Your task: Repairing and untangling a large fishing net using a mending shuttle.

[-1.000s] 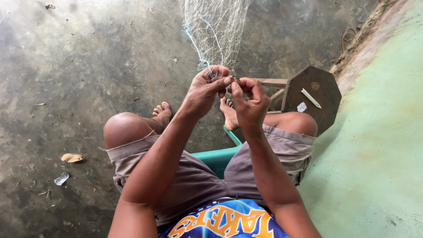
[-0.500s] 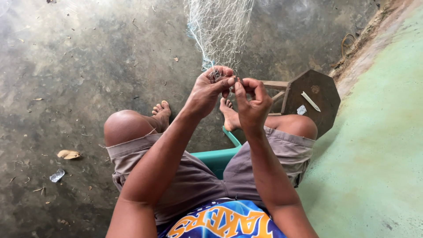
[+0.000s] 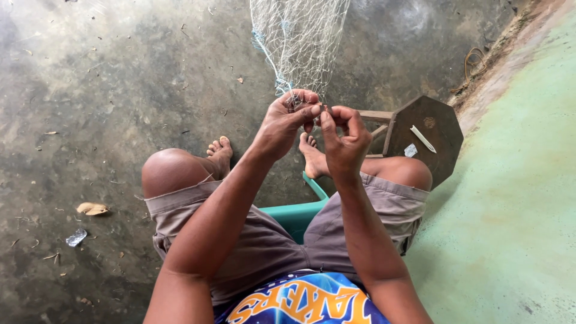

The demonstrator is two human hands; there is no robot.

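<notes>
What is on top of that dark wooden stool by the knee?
On the stool lie a pale stick and a small clear scrap. Its near lower edge is hidden behind the person's leg, so anything lying there cannot be seen.

Both the left hand (image 3: 287,120) and the right hand (image 3: 345,137) pinch the lower edge of a hanging fishing net (image 3: 300,42) above the knees.

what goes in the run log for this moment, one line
left hand: pinching net edge | right hand: fingers at same spot | stool: beside right knee
</notes>
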